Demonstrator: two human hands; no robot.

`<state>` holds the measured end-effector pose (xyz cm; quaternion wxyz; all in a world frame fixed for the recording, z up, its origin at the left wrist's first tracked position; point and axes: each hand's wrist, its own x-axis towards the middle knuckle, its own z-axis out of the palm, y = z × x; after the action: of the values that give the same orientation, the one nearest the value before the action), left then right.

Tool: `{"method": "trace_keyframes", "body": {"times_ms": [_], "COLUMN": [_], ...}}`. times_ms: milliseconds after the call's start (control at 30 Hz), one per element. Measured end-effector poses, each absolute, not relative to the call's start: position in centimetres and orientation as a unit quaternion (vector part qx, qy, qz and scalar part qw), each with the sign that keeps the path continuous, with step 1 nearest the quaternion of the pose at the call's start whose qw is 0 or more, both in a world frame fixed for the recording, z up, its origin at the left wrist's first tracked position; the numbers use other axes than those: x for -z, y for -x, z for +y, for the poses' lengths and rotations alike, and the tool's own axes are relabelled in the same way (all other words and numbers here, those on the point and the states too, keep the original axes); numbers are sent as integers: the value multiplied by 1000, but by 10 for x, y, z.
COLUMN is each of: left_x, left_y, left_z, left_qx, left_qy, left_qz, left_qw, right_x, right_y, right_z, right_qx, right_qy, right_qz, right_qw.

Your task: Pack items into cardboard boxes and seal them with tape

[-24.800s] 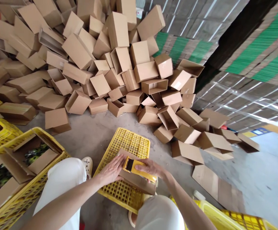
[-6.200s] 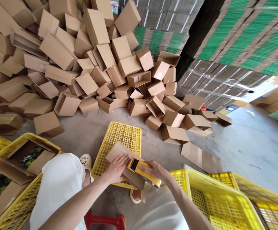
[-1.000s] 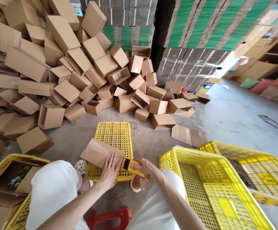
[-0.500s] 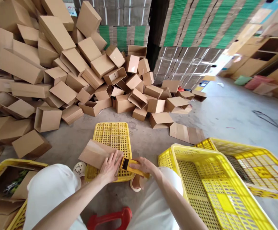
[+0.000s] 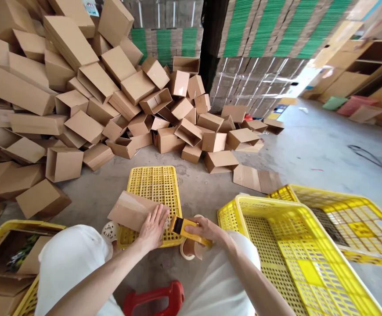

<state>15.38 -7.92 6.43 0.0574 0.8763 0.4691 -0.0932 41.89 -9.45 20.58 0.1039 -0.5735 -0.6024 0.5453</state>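
A small cardboard box [image 5: 132, 211] lies on an upturned yellow plastic crate [image 5: 153, 177] between my knees. A glossy strip like clear tape shows across its top. My left hand [image 5: 153, 226] rests flat on the box's right end, fingers stretched out and side by side. In my right hand [image 5: 204, 229] is a yellow tape dispenser [image 5: 191, 231] with a black front end, my fingers wrapped round it. The dispenser is just right of the box, apart from it, over the crate's right edge.
Many cardboard boxes [image 5: 138, 87] are heaped ahead and left. Yellow crates [image 5: 309, 272] stand at my right; another crate [image 5: 42, 224] at my left holds an open carton [image 5: 33, 259]. A red stool [image 5: 154, 299] is below me. Strapped cardboard stacks [image 5: 253, 83] rise behind.
My right hand has drawn the tape dispenser a little to the right, away from the box. My left hand stays on the box. The view has shifted slightly.
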Motion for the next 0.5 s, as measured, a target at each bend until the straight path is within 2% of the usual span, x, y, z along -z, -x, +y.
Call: {"method": "trace_keyframes", "body": {"times_ms": [300, 500], "left_x": [-65, -64], "left_y": [-152, -154], "left_z": [-81, -79], "left_qx": [79, 78], "left_qy": [-878, -875], "left_qz": [469, 474], "left_qw": [49, 54], "right_x": [-160, -161], "right_y": [-440, -451], "right_z": [-79, -83], "right_qx": [-520, -546], "right_qy": [560, 543], "right_qz": [-641, -634], "right_qw": [68, 76]}}
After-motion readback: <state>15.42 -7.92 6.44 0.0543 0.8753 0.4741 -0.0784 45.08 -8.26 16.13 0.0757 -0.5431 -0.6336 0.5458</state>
